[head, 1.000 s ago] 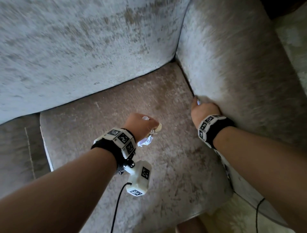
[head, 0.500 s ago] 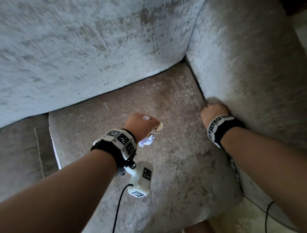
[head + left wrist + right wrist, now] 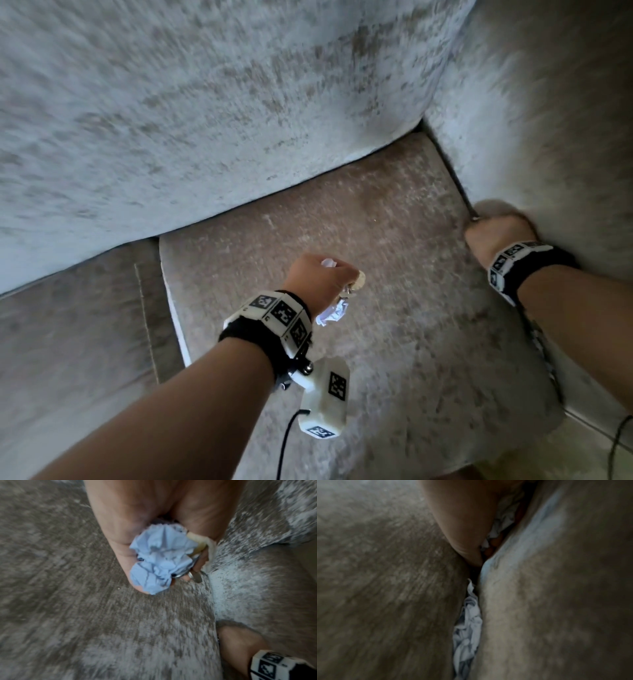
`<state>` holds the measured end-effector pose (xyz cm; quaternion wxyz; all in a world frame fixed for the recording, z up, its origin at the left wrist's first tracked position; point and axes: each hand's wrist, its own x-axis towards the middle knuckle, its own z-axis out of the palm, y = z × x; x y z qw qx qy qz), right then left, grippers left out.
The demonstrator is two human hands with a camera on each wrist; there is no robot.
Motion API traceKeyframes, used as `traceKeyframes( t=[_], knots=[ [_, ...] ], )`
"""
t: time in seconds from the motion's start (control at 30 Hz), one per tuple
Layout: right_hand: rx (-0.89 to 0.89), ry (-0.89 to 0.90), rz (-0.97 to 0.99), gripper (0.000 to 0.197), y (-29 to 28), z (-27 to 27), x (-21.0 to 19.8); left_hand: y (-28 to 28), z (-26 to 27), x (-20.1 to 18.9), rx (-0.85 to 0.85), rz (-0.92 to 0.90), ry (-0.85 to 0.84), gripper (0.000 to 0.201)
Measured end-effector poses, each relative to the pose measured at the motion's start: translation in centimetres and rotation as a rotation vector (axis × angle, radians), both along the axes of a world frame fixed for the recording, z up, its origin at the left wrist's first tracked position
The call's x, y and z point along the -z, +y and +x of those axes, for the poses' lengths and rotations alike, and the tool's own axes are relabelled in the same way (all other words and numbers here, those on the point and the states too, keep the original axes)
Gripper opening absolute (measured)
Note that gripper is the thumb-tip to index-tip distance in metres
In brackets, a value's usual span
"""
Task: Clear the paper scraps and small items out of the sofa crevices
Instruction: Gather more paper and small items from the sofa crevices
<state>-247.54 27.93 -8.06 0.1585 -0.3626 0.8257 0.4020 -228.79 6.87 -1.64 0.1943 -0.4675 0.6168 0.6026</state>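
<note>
My left hand [image 3: 344, 289] hovers over the seat cushion [image 3: 394, 222] and grips a crumpled white paper ball [image 3: 334, 311] [image 3: 159, 559]. With the ball it holds a beige item [image 3: 360, 278] [image 3: 199, 543] and a small metal ring [image 3: 193, 575]. My right hand [image 3: 496, 233] [image 3: 471, 520] is curled into the crevice [image 3: 452, 171] between the cushion and the armrest [image 3: 548, 120]. A white paper scrap [image 3: 503, 520] sits between its thumb and fingers. More crumpled paper [image 3: 467, 628] is wedged in the crevice nearer my wrist.
The backrest [image 3: 205, 120] rises behind the cushion and meets the armrest at the far corner. A neighbouring cushion [image 3: 68, 325] lies to the left. A black cable [image 3: 286, 445] hangs from the left wrist camera. Light floor [image 3: 582, 455] shows at the lower right.
My right hand's fingers went from reaching at the crevice to a curled fist pressed into it. My left hand has kept its hold and barely moved.
</note>
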Motion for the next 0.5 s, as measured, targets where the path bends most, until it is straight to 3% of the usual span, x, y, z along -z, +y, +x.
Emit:
traceKeyframes(
  t=[0.37,0.5],
  knots=[
    [0.119,-0.12,-0.021,0.031,0.2,1.2,-3.2,0.2,2.9,1.0,0.011,0.005,-0.026,0.006],
    [0.384,-0.18,-0.208,0.022,1.6,3.4,-5.5,1.0,1.7,0.4,0.054,0.036,-0.019,0.009]
  ],
)
